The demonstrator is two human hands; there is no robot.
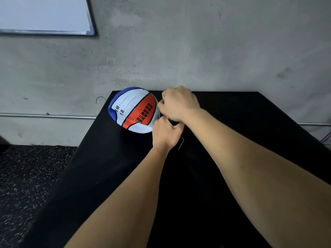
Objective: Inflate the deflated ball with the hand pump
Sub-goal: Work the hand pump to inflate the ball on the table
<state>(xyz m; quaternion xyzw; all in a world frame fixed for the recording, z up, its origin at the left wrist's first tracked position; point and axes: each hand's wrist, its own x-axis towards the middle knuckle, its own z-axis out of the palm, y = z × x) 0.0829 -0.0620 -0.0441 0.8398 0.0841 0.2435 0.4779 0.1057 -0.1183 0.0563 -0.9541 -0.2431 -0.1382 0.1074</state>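
Note:
A partly deflated ball (133, 110) with red, white and blue panels and printed characters lies at the far left of a black table (232, 122). Both my hands are curled into fists right beside the ball's right side. My right hand (179, 104) is the farther one, knuckles up, its fingertips touching the ball's edge. My left hand (165, 134) sits just below it. A dark object, apparently the hand pump (175, 123), shows only as a sliver between the two fists. The rest of it is hidden by my hands and lost against the black table.
A grey concrete wall (197, 51) rises directly behind the table, with a whiteboard (44, 15) at the upper left. The table's left edge drops to a dark speckled floor (26, 176). A thin pale outline of something flat (181, 144) lies by my left wrist.

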